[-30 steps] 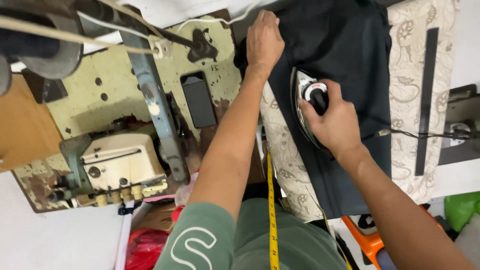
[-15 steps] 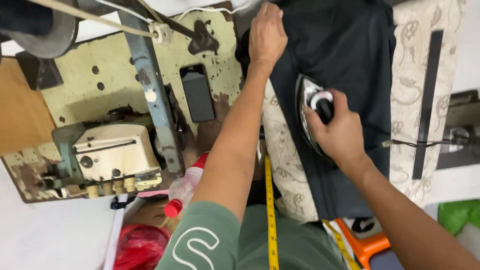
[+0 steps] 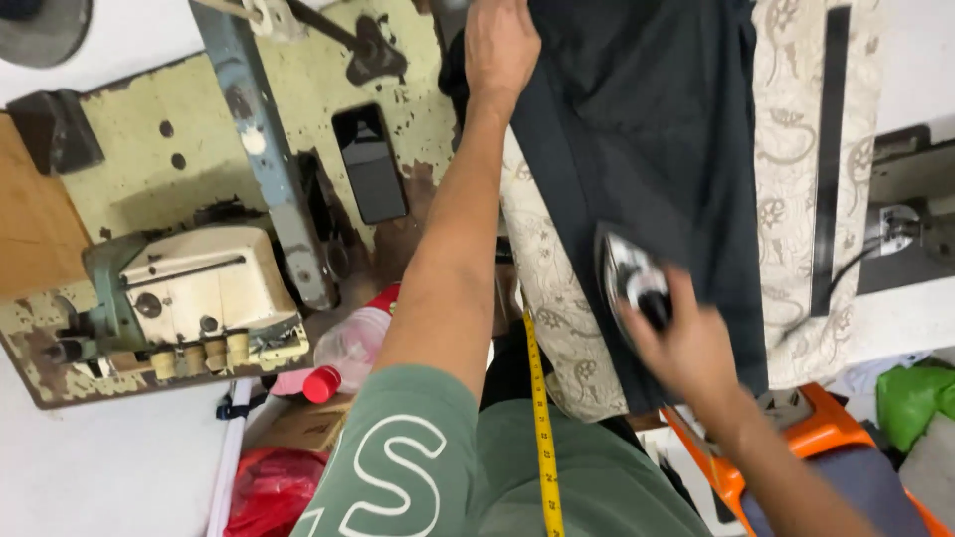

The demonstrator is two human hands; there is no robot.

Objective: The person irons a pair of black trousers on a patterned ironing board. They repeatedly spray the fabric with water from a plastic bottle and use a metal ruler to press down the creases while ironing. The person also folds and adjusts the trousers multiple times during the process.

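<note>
A person stands over a dark cloth (image 3: pixel 647 149) that lies spread on a long pad with a leafy pattern (image 3: pixel 796 199). The two hands are far apart.

The left hand (image 3: pixel 500 50) is up at 12 o'clock. It lies flat with the palm down, pressing on the top left edge of the dark cloth. Its fingers do not close around anything.

The right hand (image 3: pixel 686 348) is down at 5 o'clock. It is wrapped tight around the black handle of a shiny iron (image 3: pixel 625 278). The iron sits on the lower part of the dark cloth, with its nose toward 11 o'clock. The hand and iron look blurry.

The dark cloth runs from the left hand down to the iron, so it lies under both hands.

Over at 9 o'clock is an old sewing machine (image 3: pixel 194 288) on a worn green table (image 3: pixel 129 159). A black phone (image 3: pixel 370 164) lies on that table at 11 o'clock. A yellow measuring tape (image 3: pixel 542 428) hangs down the person's green shirt (image 3: pixel 418 467) at 6 o'clock. A clear bottle with a red cap (image 3: pixel 343 353) lies near 7 o'clock.
</note>
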